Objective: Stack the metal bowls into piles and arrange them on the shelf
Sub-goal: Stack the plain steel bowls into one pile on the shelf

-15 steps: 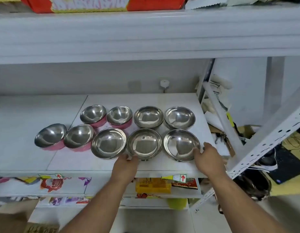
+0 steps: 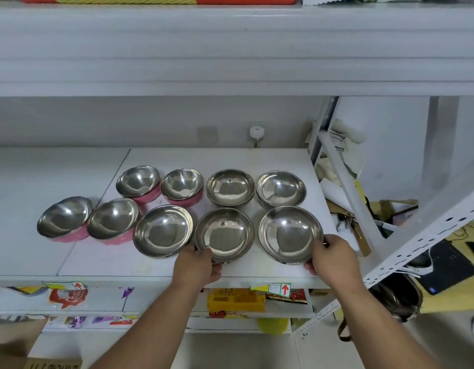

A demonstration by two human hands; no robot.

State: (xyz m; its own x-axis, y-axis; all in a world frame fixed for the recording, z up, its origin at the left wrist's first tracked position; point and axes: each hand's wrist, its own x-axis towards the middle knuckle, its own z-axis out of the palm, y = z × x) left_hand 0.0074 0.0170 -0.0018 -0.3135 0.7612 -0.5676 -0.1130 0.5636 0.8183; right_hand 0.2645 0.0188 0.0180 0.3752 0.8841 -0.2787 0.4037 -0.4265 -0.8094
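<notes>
Several metal bowls stand on the white shelf [image 2: 177, 267]. Several pink-sided ones sit at the left, such as the far-left pink bowl [image 2: 64, 219]. Plain steel ones fill the middle and right. My left hand [image 2: 197, 266] grips the near rim of the front middle bowl [image 2: 224, 234], thumb over its edge. My right hand [image 2: 333, 258] holds the right rim of the front right bowl [image 2: 290, 234]. The front left steel bowl [image 2: 162, 230] touches the middle one. Two more steel bowls [image 2: 281, 189] stand behind.
The upper shelf board [image 2: 230, 49] hangs low overhead. A slanted white rack post [image 2: 427, 235] runs along the right. Clutter and keys [image 2: 349, 219] lie beyond the shelf's right edge. Packaged goods [image 2: 235, 299] fill the shelf below.
My left hand has closed onto the front middle bowl's rim and my right hand has closed on the front right bowl's edge. The bowls stay in their places.
</notes>
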